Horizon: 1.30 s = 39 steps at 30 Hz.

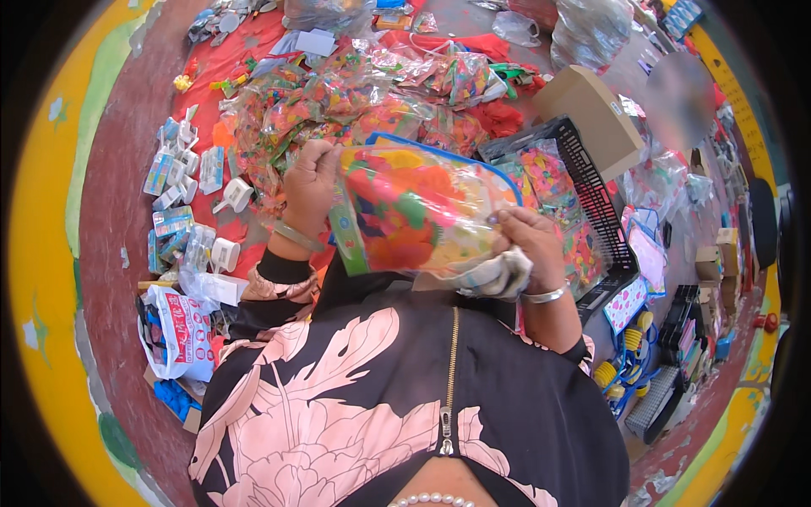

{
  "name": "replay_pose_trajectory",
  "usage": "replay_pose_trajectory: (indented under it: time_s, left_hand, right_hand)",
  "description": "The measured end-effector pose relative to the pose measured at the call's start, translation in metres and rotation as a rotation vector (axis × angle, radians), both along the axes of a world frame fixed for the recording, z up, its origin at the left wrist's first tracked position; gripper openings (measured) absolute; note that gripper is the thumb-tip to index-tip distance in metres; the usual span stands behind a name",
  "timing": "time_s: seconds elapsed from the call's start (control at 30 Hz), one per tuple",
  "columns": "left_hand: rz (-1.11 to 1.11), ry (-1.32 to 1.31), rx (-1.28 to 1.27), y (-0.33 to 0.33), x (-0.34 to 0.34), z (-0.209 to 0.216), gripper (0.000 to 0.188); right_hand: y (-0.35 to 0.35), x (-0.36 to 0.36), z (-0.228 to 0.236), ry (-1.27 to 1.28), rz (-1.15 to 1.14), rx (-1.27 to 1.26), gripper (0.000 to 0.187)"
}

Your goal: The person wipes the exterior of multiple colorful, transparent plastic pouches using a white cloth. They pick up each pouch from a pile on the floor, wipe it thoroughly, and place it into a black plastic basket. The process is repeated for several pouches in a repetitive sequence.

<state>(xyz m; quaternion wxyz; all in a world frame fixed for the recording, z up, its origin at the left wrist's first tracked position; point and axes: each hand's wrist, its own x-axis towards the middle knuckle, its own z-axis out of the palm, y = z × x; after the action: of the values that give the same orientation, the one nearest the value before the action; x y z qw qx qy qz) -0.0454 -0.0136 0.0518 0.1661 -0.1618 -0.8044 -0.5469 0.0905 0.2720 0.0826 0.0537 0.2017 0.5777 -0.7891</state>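
Observation:
A clear plastic bag of bright red, orange, green and yellow pieces is stretched between my hands in front of my chest. My left hand is closed on its left edge, by a green strip. On the bag's right edge, the fingers of my right hand pinch the plastic. A crumpled whitish cloth hangs below that hand; whether the hand grips it is unclear. Behind the bag shows the rim of a blue-edged flat thing, mostly hidden. Beyond lies a heap of similar filled bags.
At the right stands a black plastic crate holding more filled bags, with an open cardboard box behind it. White-and-blue packaged items and a white printed carrier bag lie at the left. Yellow-and-blue items sit at the lower right.

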Motion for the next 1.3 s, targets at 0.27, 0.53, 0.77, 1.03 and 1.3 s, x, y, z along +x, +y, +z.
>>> replay_pose_trajectory:
  time_s: [0.27,0.53,0.77,1.03,1.3]
  left_hand:
    - [-0.204,-0.135,-0.148,-0.01,-0.027,-0.002,0.011]
    - [-0.29,-0.189,-0.077,0.007,-0.043,-0.052,0.01]
    - [-0.191,-0.257,-0.098,0.008,-0.04,-0.052,0.022]
    - [-0.139,-0.345,0.043,0.012,-0.021,-0.051,0.014]
    - [-0.153,-0.147,-0.184,0.033,-0.031,-0.036,0.014]
  right_hand:
    - [0.007,-0.012,-0.008,-0.014,0.333,0.355,0.019]
    - [0.013,-0.036,0.025,0.055,0.615,1.523,0.03]
    - [-0.01,-0.062,0.018,0.102,0.507,1.692,0.03]
    - [0.036,-0.072,-0.012,0.088,0.376,0.937,0.026]
    - [0.064,-0.051,-0.019,-0.074,0.37,0.309,0.027]
